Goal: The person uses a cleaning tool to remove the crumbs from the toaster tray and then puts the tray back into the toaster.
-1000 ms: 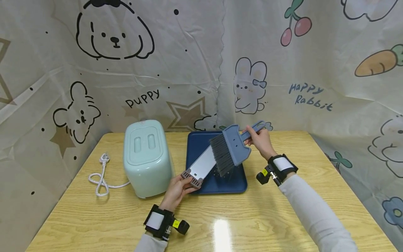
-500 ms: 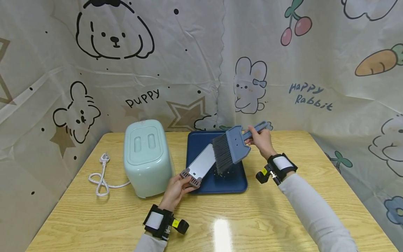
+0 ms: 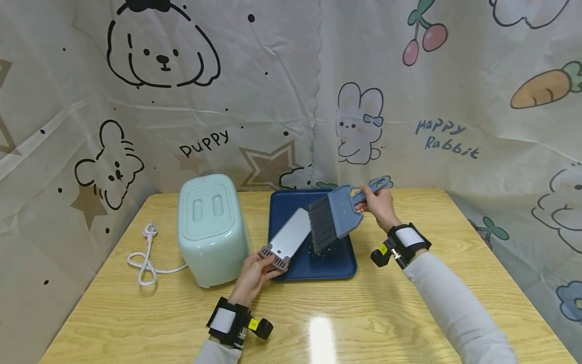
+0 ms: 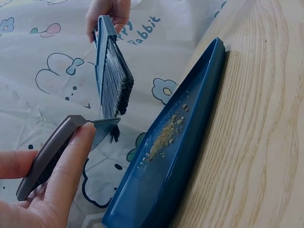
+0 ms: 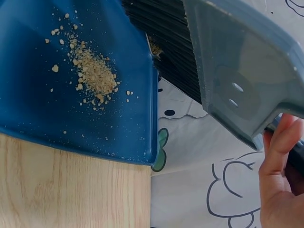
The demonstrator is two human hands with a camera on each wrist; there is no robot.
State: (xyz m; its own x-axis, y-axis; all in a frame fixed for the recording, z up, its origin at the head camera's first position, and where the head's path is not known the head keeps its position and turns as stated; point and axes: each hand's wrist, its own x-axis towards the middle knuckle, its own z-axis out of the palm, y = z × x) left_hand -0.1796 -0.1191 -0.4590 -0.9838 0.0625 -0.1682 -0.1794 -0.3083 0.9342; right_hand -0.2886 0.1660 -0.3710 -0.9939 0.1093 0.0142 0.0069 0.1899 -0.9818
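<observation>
My left hand [image 3: 251, 279] pinches a flat metal crumb tray [image 3: 291, 233] by its grey slotted end, thumb on top and fingers below. The crumb tray slants over a dark blue tray [image 3: 337, 271] on the table. With my right hand [image 3: 381, 207] I grip the handle of a blue-grey hand brush [image 3: 345, 212]. Its dark bristles [image 3: 322, 225] hang at the crumb tray's far end and overlap it in the head view. Below, a pile of pale crumbs [image 5: 95, 73] lies scattered on the blue tray, also visible as crumbs [image 4: 166, 135] in the left wrist view.
A mint-green toaster [image 3: 211, 230] with its lid on stands left of the blue tray, close to my left hand. Its white cord and plug [image 3: 149, 253] lie on the wooden table [image 3: 386, 313] at the far left. A printed cloth [image 3: 273, 101] hangs behind.
The brush has shifted slightly right and lower along the crumb tray, uncovering more of the metal. My left hand and the crumb tray have moved only a little.
</observation>
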